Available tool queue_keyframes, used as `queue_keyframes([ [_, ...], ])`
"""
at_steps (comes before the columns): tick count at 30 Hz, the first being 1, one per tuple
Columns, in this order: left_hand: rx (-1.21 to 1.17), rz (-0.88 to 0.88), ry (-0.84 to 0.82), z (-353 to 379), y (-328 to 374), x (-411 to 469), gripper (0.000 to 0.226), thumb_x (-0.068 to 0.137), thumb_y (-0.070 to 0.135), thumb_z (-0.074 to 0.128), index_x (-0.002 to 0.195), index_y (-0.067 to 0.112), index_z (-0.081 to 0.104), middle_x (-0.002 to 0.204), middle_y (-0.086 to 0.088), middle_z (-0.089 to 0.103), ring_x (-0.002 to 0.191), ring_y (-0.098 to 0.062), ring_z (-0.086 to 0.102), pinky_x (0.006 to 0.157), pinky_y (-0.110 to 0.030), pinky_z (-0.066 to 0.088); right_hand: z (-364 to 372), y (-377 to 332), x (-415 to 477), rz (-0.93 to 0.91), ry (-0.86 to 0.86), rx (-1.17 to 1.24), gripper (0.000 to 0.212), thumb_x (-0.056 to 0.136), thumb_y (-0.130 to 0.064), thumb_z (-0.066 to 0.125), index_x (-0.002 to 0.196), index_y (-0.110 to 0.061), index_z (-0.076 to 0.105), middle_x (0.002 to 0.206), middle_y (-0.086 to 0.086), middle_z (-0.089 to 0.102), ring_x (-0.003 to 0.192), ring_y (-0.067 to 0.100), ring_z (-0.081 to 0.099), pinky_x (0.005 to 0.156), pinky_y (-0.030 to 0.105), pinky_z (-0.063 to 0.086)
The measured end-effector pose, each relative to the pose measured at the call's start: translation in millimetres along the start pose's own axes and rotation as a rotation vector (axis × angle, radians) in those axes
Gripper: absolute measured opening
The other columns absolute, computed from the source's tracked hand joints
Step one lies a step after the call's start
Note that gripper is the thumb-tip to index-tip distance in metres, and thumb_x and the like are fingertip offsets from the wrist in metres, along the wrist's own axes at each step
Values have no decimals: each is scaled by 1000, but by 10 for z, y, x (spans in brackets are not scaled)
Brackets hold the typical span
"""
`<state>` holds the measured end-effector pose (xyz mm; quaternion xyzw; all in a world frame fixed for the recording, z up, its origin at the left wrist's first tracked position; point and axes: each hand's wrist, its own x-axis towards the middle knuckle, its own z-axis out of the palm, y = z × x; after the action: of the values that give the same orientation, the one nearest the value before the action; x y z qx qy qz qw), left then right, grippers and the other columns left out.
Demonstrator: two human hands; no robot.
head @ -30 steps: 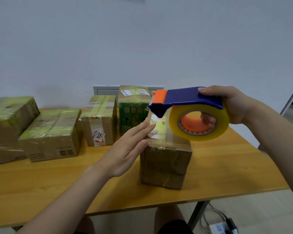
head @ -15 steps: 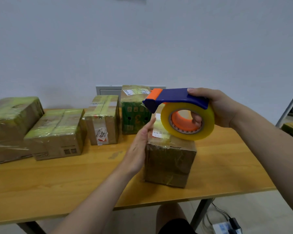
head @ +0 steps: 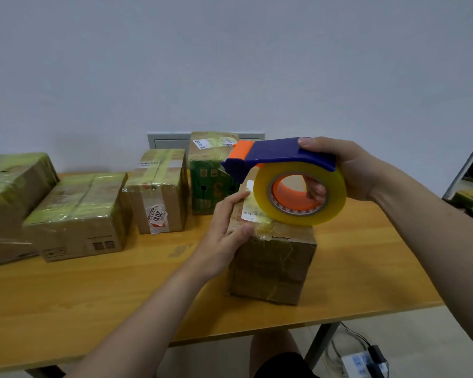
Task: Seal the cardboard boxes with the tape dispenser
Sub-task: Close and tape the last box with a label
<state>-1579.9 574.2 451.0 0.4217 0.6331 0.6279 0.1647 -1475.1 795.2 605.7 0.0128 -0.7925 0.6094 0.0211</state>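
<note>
Seems well along: four taped boxes (head: 79, 211) behind and left of the near box (head: 271, 266) on the table (head: 93, 296); near box's top apparently left to seal; left grip (head: 224, 230) clasping its upper left edge, steadying; right grip (head: 347, 167) wrapped round the tape dispenser (head: 284, 155), just above that box's top

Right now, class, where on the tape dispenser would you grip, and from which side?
Grip the tape dispenser at its rear: thumb on the blue cover, fingers through the orange core, as the right hand does. Coming from behind leaves the cutter end free over the cardboard box.
</note>
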Motion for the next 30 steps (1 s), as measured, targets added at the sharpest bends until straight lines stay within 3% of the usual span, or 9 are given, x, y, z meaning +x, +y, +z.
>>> queue_keyframes([
  [4, 104, 16, 10, -88, 24, 7, 99, 68, 92, 62, 152, 46, 37, 154, 11, 39, 140, -14, 47, 106, -36, 52, -72, -54, -19, 46, -119, 1, 49, 79, -50, 70, 106, -10, 69, 74, 5, 74, 62, 18, 70, 59, 29, 57],
  [6, 86, 5, 149, -164, 147, 25, 103, 62, 99, 56, 143, 36, 53, 144, 11, 55, 135, -14, 52, 104, -36, 49, -70, -105, -15, 24, -230, -40, 57, 74, -54, 79, 106, -8, 71, 68, 7, 71, 57, 20, 67, 58, 30, 56],
  [8, -67, 43, 361, -256, 335, 69, 86, 70, 97, 51, 116, 27, 73, 116, 1, 74, 111, -16, 66, 88, -32, 52, -77, -150, -19, -9, -293, -57, 57, 74, -59, 79, 102, -10, 74, 62, 8, 67, 50, 20, 61, 55, 29, 53],
  [10, -213, 0, 433, -352, 580, 115, 67, 83, 82, 53, 94, 23, 81, 94, -7, 76, 81, -15, 69, 69, -26, 53, -110, -200, -29, -39, -358, -57, 45, 82, -56, 73, 97, -15, 77, 61, 3, 67, 48, 16, 60, 53, 26, 52],
  [15, -606, -192, 127, -344, 916, 121, 30, 84, 49, 77, 84, 19, 81, 74, -1, 66, 61, -8, 63, 54, -16, 52, -236, -272, -87, -64, -381, -13, 57, 89, -51, 70, 110, 2, 68, 60, 8, 65, 49, 19, 61, 55, 28, 54],
  [20, -855, -294, 53, -263, 996, 64, 18, 82, 14, 77, 96, 3, 74, 72, -3, 65, 59, -7, 64, 51, -14, 53, -289, -252, -220, -45, -361, 26, 56, 88, -51, 71, 112, 0, 70, 60, 11, 66, 50, 21, 63, 57, 30, 55],
  [23, -766, -361, 29, -264, 999, 52, 23, 75, 8, 76, 97, 3, 71, 71, -5, 68, 59, -10, 67, 51, -17, 54, -285, -234, -287, -29, -356, 15, 55, 89, -52, 68, 112, -2, 71, 60, 10, 67, 51, 21, 64, 58, 30, 56],
  [27, -584, -407, 40, -291, 1044, 64, 14, 73, 17, 80, 83, 8, 84, 71, -3, 67, 58, -7, 65, 52, -16, 55, -275, -223, -356, 5, -379, -6, 53, 91, -53, 67, 110, -4, 73, 64, 9, 70, 55, 21, 67, 61, 31, 57],
  [30, -396, -394, 70, -330, 1054, 77, 9, 86, 8, 75, 88, 6, 84, 70, -6, 69, 55, -6, 64, 52, -15, 55, -282, -224, -391, 99, -399, -10, 53, 90, -55, 67, 106, -5, 74, 65, 12, 70, 58, 24, 68, 63, 34, 59],
])
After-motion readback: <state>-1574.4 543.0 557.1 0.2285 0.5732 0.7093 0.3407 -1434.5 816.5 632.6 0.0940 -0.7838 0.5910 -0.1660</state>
